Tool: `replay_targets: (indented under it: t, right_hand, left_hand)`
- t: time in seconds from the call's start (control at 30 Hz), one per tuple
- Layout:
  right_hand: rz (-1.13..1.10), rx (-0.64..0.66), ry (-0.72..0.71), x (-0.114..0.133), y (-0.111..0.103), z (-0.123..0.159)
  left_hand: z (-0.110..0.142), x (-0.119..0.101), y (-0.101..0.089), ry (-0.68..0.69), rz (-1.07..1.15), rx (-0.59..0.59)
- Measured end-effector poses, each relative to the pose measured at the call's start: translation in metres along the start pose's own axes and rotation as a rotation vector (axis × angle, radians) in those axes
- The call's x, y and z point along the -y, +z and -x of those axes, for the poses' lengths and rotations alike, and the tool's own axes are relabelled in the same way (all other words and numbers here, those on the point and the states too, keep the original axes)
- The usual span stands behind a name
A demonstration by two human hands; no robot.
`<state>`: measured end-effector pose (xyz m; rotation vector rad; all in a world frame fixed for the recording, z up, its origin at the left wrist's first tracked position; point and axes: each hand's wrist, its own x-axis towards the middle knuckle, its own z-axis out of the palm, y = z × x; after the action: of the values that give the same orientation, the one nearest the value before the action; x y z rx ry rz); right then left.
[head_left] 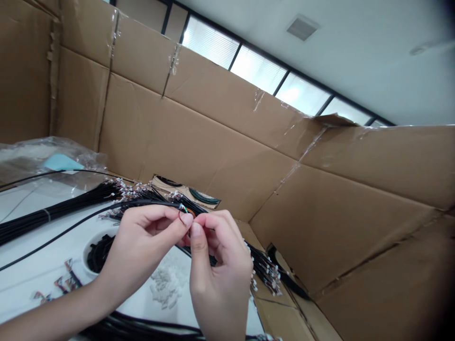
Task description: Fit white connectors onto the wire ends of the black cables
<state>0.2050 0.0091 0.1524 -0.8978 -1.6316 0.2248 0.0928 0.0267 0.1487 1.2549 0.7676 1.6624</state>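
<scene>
My left hand (142, 241) and my right hand (216, 270) meet above the white table (31, 251), fingertips pinched together. Between them is the end of a thin black cable (88, 217) with small coloured wires at its tip (183, 207). The left thumb and forefinger pinch the cable end; the right thumb and forefinger pinch something tiny at the same spot, too small to name. The cable runs off to the left across the table.
Bundles of black cables with white connectors (53, 210) lie on the table, more (265, 270) behind my right hand. A round white dish (94, 237) holds black pieces. Loose white connectors (165, 284) lie below. Cardboard walls (213, 132) surround the table; a plastic bag (46, 156) sits far left.
</scene>
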Motion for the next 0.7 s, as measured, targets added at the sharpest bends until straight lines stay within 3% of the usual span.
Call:
replay_targets:
  t: [0.13,0.37,0.57,0.7]
  right_hand:
    - [0.005,0.002,-0.020,0.000,0.002,0.000]
    - [0.028,-0.002,-0.062,0.001,0.000,-0.001]
    - [-0.182,0.048,0.144,-0.005,-0.010,-0.004]
    - [-0.401,0.213,0.246,-0.007,-0.012,-0.008]
  left_hand:
    - [-0.001,-0.001,-0.001,-0.020,0.017,-0.047]
    - [-0.003,-0.007,-0.005,-0.011,0.021,0.046]
    - [-0.002,-0.006,-0.008,-0.046,0.018,0.115]
    - [-0.002,-0.006,-0.010,-0.058,0.005,0.146]
